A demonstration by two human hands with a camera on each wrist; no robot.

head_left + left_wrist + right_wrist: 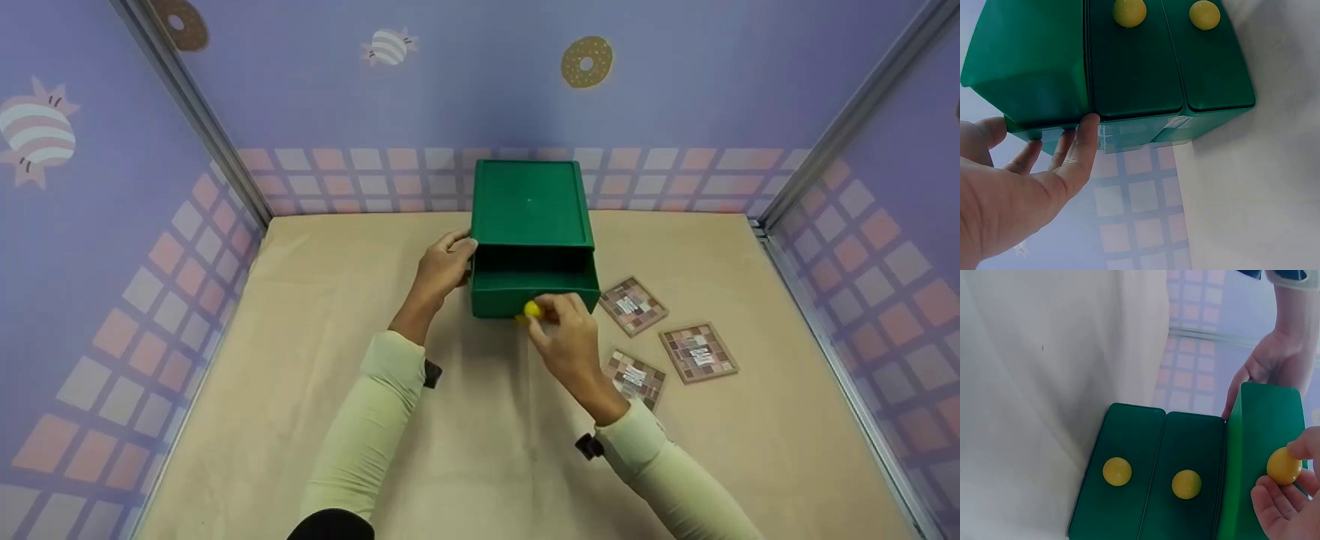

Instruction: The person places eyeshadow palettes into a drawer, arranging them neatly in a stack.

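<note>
The top drawer (496, 304) stands pulled out, its yellow knob (532, 308) pinched in the right grip (568, 337); beneath, two lower drawers (1137, 67) remain closed. The left grip (444, 262), unclenched, touches the green cabinet (529, 202); three mosaic-patterned tiles (699, 352) lie right of the right grip on the worktop (337, 315).

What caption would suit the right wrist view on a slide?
Right hand pinches the yellow knob of the open top drawer; two closed drawers sit below.

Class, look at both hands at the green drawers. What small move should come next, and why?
Probably ease the top drawer a little further out: it stands only partly open, the right hand pinches its yellow knob, and the left hand touches the cabinet's side, where it could brace against the pull.
</note>
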